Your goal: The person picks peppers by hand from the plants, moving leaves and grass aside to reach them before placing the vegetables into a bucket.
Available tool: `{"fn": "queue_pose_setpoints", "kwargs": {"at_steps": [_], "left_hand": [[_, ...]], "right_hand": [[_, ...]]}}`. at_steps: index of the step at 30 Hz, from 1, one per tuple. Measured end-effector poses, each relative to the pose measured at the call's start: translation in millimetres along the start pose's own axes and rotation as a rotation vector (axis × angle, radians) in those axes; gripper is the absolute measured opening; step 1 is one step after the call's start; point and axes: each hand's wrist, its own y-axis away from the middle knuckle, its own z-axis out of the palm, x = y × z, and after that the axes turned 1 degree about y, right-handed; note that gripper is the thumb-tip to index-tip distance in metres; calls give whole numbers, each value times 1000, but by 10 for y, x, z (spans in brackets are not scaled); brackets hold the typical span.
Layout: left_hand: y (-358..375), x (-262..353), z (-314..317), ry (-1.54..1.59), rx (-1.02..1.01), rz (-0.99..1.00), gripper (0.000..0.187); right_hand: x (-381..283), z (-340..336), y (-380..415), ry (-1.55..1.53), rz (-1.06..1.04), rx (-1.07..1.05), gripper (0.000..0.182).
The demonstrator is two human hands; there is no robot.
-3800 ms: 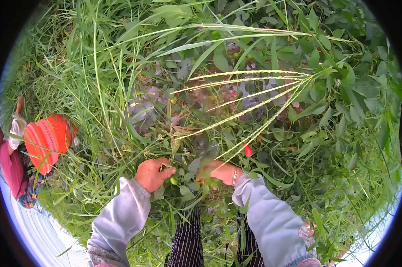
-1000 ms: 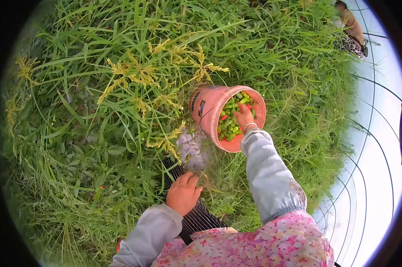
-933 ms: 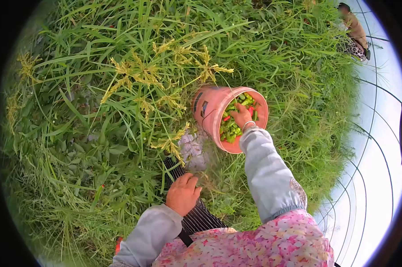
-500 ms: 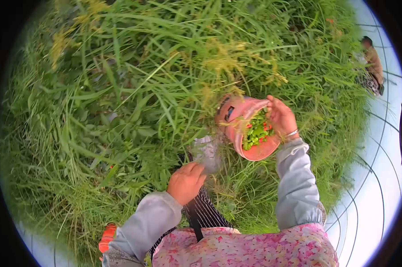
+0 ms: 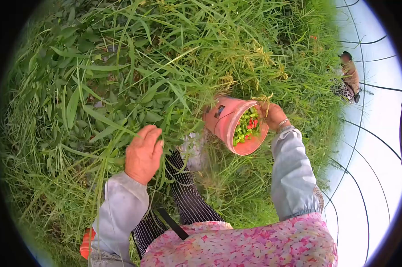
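Bucket [image 5: 230, 127], pink and tipped toward me, stood in tall grass [image 5: 121, 66] just beyond my knee, its mouth showing a heap of green peppers [image 5: 244, 129] with a few red ones among them. My right hand [image 5: 272, 115] gripped the far rim, fingers curled shut over the edge. A second earlier that hand had been down inside the bucket, resting on the peppers; half a second earlier it had already come up to the rim. So the load was in, and the hand had changed from dropping to holding the bucket itself.

My left hand [image 5: 144, 153] had changed more. It had rested low beside my striped trouser leg [image 5: 187, 196]; now it was lifted and pushed into the leafy plants at my left, back of the hand toward me, fingers bent loosely together among the stems. I could not tell whether they held anything, as leaves covered the tips.

I judged the emptying step done and the search for more peppers beginning again, with the bucket kept close by.

Another person [image 5: 348, 78] crouched well apart, at the right edge of the green, near the pale plastic wall [image 5: 379, 147].
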Motion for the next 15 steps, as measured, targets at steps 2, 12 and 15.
{"fn": "queue_pose_setpoints", "kwargs": {"at_steps": [2,12,15], "left_hand": [[-96,-39,-172,-3,37,-26,34],[-28,-808,-526,-886,-211,-320,49],[476,-1129,-457,-623,-286,-485,47]], "right_hand": [[-214,264,102,-142,-27,7,24],[-764,638,-158,-464,-316,-164,36],[-447,1149,-30,-476,-152,-175,34]]}}
